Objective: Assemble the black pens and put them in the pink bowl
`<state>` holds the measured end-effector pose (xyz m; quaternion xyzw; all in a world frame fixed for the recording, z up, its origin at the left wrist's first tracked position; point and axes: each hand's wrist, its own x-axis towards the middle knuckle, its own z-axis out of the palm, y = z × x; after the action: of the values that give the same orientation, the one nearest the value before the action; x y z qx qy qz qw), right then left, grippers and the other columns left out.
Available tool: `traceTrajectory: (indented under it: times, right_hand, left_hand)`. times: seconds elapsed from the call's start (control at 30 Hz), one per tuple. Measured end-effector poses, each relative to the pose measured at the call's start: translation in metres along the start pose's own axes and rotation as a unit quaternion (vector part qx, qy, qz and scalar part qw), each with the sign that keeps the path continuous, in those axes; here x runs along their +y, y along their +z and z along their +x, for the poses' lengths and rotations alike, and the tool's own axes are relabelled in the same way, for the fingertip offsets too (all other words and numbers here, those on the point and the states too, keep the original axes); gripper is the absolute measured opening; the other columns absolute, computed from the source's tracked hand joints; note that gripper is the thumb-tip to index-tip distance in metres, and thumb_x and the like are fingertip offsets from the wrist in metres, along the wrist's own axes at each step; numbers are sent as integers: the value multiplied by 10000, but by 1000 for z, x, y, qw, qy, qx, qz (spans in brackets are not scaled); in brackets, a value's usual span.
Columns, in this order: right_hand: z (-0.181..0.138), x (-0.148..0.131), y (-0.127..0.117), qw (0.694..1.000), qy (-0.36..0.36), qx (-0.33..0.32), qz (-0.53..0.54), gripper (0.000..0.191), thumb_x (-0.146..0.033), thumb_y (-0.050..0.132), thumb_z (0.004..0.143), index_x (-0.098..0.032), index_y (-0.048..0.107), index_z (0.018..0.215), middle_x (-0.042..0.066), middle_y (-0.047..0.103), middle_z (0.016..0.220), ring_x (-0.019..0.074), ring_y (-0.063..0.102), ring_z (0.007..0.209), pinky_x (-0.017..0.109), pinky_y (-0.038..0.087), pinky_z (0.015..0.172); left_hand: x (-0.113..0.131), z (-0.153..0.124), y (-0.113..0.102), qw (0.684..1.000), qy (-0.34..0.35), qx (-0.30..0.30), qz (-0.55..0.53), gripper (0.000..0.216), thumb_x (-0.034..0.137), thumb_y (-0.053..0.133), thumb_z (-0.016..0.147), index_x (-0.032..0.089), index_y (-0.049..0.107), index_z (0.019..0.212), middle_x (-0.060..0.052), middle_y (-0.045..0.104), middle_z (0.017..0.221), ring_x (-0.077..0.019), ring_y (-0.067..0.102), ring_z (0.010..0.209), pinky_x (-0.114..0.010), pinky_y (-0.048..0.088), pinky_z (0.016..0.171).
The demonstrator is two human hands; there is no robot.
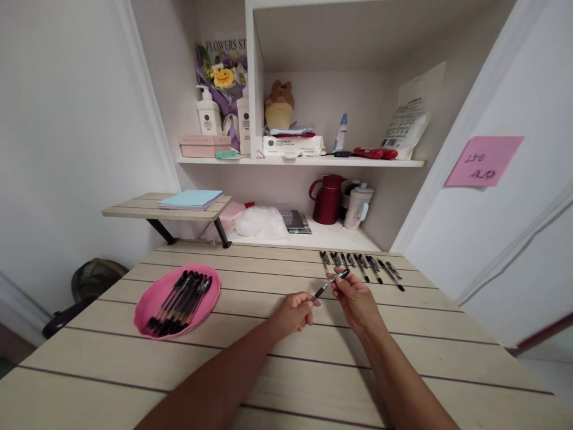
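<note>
Both my hands meet over the middle of the wooden table [403, 358], each gripping one end of a black pen [330, 280]. My left hand [293, 313] pinches the pen's lower end, fingers curled. My right hand [356, 298] pinches the upper end, where the cap sits. Just beyond my hands, several black pens and caps [362, 266] lie in a row near the table's far edge. A pink plate [150, 301] on the left holds several more black pens [181, 301].
A small wooden riser [134, 210] with a blue notebook [191, 198] stands at the back left. Shelves behind hold a red jug [327, 200], a mug, bottles, a plush toy and boxes. A pink sticky note [483, 160] hangs on the right wall.
</note>
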<state>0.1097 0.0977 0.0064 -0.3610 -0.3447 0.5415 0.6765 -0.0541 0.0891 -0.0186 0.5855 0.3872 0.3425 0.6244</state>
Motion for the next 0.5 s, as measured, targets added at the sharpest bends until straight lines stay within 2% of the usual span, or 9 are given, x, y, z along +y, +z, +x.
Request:
traceTrajectory:
  times: [0.23,0.37,0.5]
  right_hand:
    - [-4,6,3,997,22,-26,-75,361,-340,751,571,-186,612,866,13,645,756,85,487,549,210,348,483]
    - [-5,14,3,991,23,-53,-121,348,-366,749,571,-168,615,824,-6,599,659,73,440,498,206,314,456]
    - [-7,22,6,987,39,-78,-135,427,-390,752,554,-163,610,887,-10,581,623,90,469,505,219,334,473]
  left_hand:
    - [-4,4,-1,1000,5,-1,-3,315,395,473,756,122,560,886,53,521,483,-23,327,285,-160,201,338]
    - [-4,5,-2,1000,3,-1,-10,282,381,481,748,127,559,841,44,533,494,-27,341,287,-162,211,334]
    - [-4,6,-3,1000,1,7,-12,270,389,484,743,132,551,790,38,536,494,-33,342,290,-171,219,333]
